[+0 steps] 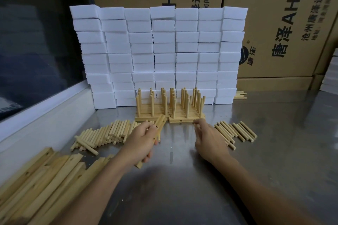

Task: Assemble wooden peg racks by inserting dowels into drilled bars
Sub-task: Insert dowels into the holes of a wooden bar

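My left hand (141,141) grips a drilled wooden bar (160,122) that slants from near my wrist up toward the finished racks. My right hand (208,137) reaches forward, its fingertips at the right end of the front bar (181,120) of the assembled peg racks (170,105), whose dowels stand upright; whether it pinches anything I cannot tell. Loose dowels lie in a pile to the left (108,133) and in a row to the right (236,130). Several drilled bars (40,182) are heaped at the lower left.
A wall of stacked white foam blocks (159,53) stands right behind the racks on the steel table (201,179). Cardboard boxes (274,23) rise behind it. A white ledge and dark window (36,51) run along the left. A few more dowels (240,95) lie at the back right.
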{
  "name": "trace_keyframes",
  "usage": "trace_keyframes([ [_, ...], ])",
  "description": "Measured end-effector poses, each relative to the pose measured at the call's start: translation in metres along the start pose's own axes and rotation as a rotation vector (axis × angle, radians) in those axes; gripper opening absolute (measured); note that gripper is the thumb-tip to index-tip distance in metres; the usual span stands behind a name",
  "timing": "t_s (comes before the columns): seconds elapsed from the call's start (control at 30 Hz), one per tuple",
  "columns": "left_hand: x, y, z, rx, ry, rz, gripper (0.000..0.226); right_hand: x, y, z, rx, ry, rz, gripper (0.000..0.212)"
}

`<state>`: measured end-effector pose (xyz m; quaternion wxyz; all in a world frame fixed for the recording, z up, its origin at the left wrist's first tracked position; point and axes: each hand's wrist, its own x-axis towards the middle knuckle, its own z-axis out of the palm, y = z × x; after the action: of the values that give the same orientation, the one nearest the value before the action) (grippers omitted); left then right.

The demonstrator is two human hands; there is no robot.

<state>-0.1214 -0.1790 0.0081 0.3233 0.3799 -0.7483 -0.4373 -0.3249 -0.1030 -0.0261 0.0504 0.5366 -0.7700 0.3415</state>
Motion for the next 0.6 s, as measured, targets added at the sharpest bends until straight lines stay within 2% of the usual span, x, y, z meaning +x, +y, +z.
trace_keyframes([
  [0.1, -0.004, -0.001, 0.007, -0.352, -0.087, -0.164, 0.025, -0.003, -0.009, 0.004, -0.001, 0.052, -0.126, 0.021],
  [0.2, -0.005, -0.002, 0.009, -0.554, -0.176, -0.23, 0.031, -0.007, -0.019, 0.01, 0.076, 0.086, -0.219, 0.019],
  [0.43, -0.004, -0.011, 0.009, -0.737, -0.259, -0.287, 0.041, -0.015, -0.031, 0.017, 0.299, 0.142, -0.236, 0.02],
  [0.6, -0.003, -0.015, 0.011, -0.75, -0.248, -0.294, 0.038, -0.015, -0.038, 0.017, 0.44, 0.145, -0.262, 0.017],
])
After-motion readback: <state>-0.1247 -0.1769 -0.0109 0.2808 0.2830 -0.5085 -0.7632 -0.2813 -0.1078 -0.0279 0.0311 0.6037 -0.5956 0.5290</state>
